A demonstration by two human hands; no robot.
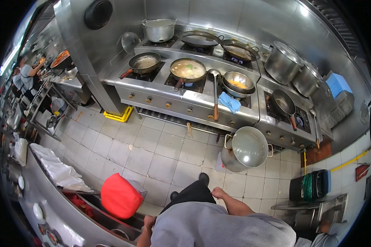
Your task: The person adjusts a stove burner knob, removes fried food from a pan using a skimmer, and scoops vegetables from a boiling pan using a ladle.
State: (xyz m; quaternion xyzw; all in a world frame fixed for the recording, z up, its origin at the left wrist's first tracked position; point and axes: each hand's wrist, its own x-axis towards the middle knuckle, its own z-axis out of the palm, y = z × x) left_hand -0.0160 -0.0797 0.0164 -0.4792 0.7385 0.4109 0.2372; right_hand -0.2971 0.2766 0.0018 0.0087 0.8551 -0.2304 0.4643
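My left hand (149, 222) is low in the view, beside the edge of an open drawer (111, 222) and below a red-covered container (120, 195); whether it touches the drawer I cannot tell. Curled fingers show on my right hand (219, 192), which hangs beside my dark trousers, and what it holds, if anything, is too small to make out. On the stove ahead, a pan of pale soup (188, 69) sits over a blue flame. A ladle (216, 94) lies beside it, next to metal bowls (238, 82) and a blue cloth (229, 102).
A large pot (246, 149) stands near the stove's front. Tall lidded pots (282, 61) and a frying pan (282, 103) are at the right. A black bin (307, 187) is by the right wall. At far left, a person (27, 76) works; another's arm shows bottom right.
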